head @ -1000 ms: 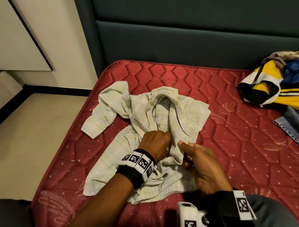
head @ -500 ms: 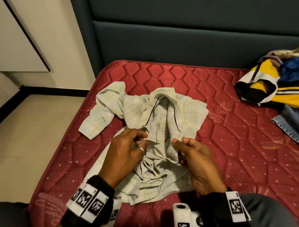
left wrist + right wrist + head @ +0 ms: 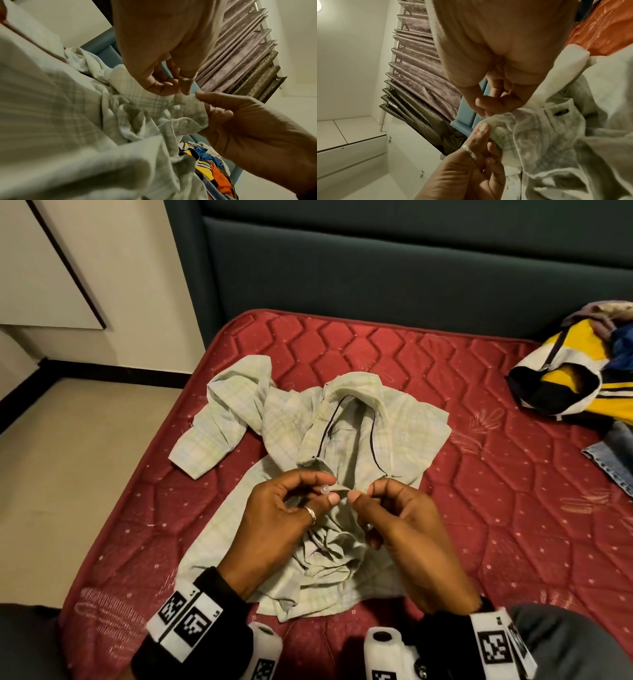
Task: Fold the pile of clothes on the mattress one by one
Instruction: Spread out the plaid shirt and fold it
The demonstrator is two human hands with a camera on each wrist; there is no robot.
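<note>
Shirt: pale green checked shirt (image 3: 346, 446) lies crumpled, collar toward the top of the frame, at the centre of the red quilted mattress (image 3: 513, 508); one sleeve trails to the centre left.
Left hand: left hand (image 3: 274, 515) is raised over the shirt's front, lower centre of the frame, back of the hand up, wrist bent inward. Thumb and forefinger pinch a fold of the placket at a small clear button (image 3: 323, 490); the other fingers are curled. A ring (image 3: 310, 513) sits on one finger.
Right hand: right hand (image 3: 404, 529) mirrors it just to the right, fingers curled, thumb and forefinger nipping the facing cloth edge. The two thumbs are just beside each other.
Wrist views: both show cloth caught between fingertips; a buttonhole (image 3: 560, 112) shows in the placket.
Pile: remaining clothes (image 3: 575, 378), yellow, black and blue, lie heaped at the right edge of the frame, well apart from the hands.
Surroundings: dark padded headboard (image 3: 376, 268) across the top.
</note>
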